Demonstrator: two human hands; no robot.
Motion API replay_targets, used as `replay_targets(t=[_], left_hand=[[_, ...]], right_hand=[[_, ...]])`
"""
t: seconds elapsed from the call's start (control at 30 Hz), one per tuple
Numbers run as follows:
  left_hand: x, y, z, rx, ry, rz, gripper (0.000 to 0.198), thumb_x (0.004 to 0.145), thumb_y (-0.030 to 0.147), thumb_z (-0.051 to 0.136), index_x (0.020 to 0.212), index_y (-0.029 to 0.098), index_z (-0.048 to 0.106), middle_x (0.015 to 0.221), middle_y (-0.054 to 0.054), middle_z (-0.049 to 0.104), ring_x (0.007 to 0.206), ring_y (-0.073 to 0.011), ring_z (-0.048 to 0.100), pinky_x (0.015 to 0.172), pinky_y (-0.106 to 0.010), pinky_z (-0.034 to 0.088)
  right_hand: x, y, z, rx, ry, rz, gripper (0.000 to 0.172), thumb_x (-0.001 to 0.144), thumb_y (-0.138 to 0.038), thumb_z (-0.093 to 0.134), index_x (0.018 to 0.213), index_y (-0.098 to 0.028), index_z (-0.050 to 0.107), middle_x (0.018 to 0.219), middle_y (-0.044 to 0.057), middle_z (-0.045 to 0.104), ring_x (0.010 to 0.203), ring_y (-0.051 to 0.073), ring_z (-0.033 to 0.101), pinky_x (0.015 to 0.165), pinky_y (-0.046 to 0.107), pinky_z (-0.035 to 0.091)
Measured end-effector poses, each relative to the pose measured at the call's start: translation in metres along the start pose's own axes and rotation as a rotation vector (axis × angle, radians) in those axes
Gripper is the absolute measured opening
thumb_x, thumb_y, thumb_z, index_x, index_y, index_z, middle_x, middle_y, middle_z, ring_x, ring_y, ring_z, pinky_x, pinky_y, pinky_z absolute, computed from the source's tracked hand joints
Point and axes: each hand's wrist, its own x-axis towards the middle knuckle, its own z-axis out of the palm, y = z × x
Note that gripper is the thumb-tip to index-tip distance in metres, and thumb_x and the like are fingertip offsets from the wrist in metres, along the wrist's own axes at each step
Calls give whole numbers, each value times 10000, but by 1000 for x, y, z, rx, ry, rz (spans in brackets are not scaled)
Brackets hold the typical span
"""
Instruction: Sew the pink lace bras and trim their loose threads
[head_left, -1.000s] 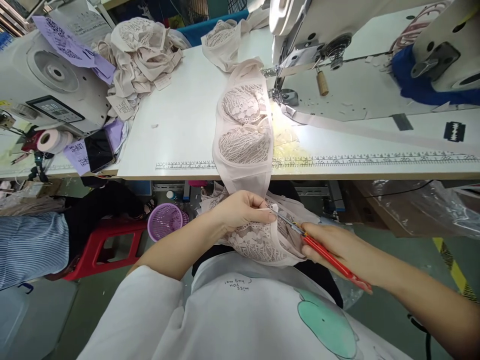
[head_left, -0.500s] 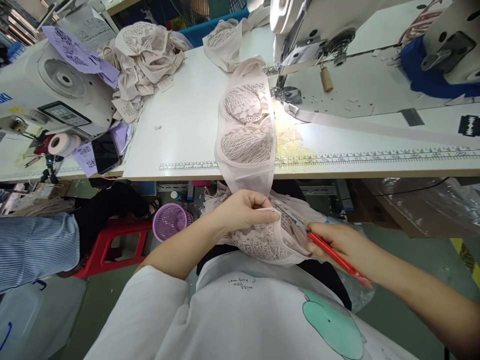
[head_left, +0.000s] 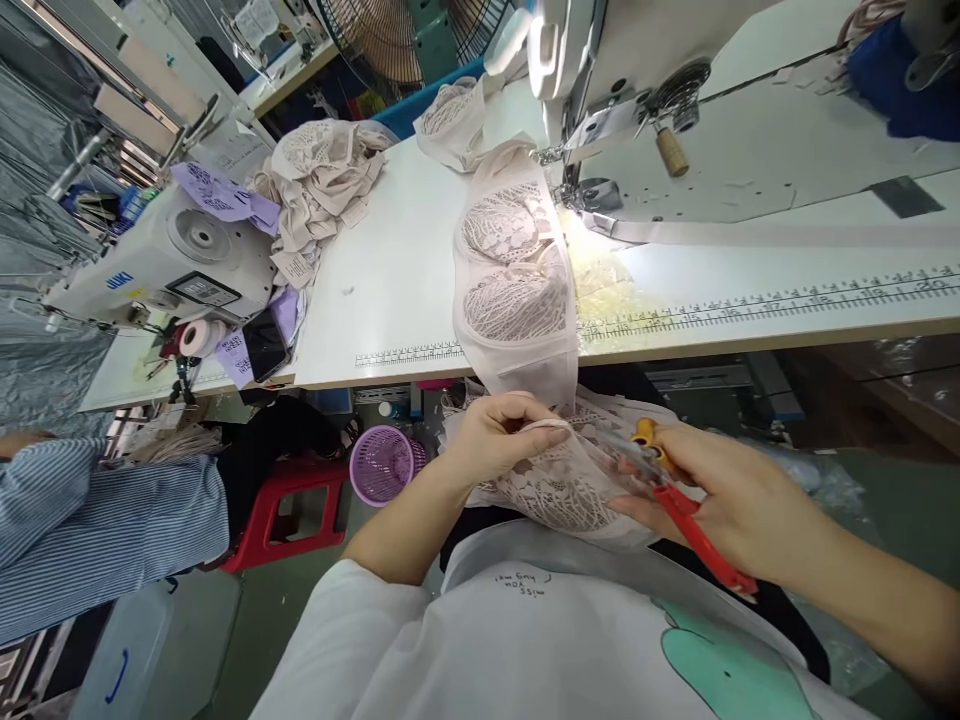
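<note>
My left hand (head_left: pixel 504 440) pinches the edge of a pale lace garment (head_left: pixel 559 490) over my lap. In my right hand (head_left: pixel 720 490) are red-handled scissors (head_left: pixel 697 540) with a yellow part near the pivot; their blades point left toward the lace beside my left fingers. Some of the blade length is blurred against the fabric. A joined lace piece (head_left: pixel 516 290) runs from my left hand up over the table edge to the sewing machine's needle area (head_left: pixel 574 190).
A second sewing machine (head_left: pixel 202 250) and a lace pile (head_left: pixel 322 180) are at the left. Below are a purple basket (head_left: pixel 382 465), a red stool (head_left: pixel 296 510) and a seated person in a striped shirt (head_left: pixel 142 510). A ruler strip (head_left: pixel 750 308) lines the table (head_left: pixel 390 250).
The view has shifted, showing more on the left. My right hand has turned, and the scissors' yellow part now shows with the handles spread. My left hand still pinches the lace.
</note>
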Motion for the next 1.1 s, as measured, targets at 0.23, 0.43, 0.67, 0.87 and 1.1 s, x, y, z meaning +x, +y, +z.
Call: replay_targets(t=[0.23, 0.43, 0.67, 0.87, 1.1], left_hand=[[-3, -6, -2, -29, 65, -60, 481, 643, 604, 826, 700, 135, 733, 609, -20, 617, 559, -87, 513, 535, -224, 414], [-4, -8, -3, 2, 196, 18, 443, 663, 582, 811, 724, 148, 754, 695, -39, 671, 638, -109, 541, 597, -238, 422], [-7, -16, -5, -4, 86, -44, 493, 673, 586, 805, 887, 147, 731, 616, 9, 576, 563, -87, 502, 544, -222, 419], [-9, -19, -5, -13, 52, -75, 468, 690, 521, 816, 951, 150, 701, 650, 22, 549, 588, -88, 518, 572, -230, 451], [-7, -15, -4, -30, 94, -77, 455, 669, 526, 818, 872, 134, 708, 677, 2, 585, 601, -82, 487, 572, -227, 404]], right_hand=[[0, -5, 3, -223, 20, -198, 224, 895, -223, 423, 713, -284, 309, 500, -61, 450, 344, 135, 468, 319, 234, 374], [0, -11, 1, -361, 43, -282, 253, 853, -128, 360, 717, -298, 230, 500, -48, 464, 379, 146, 512, 349, 241, 388], [-4, -10, 3, -396, 68, -282, 267, 864, -164, 370, 739, -300, 177, 497, -64, 418, 350, 129, 460, 324, 230, 350], [-9, -6, 2, -395, -1, -312, 249, 868, -137, 382, 730, -291, 245, 523, -66, 420, 374, 125, 471, 353, 222, 372], [-10, -8, -1, -399, 12, -346, 241, 874, -123, 361, 728, -287, 260, 514, -73, 422, 362, 111, 465, 349, 204, 355]])
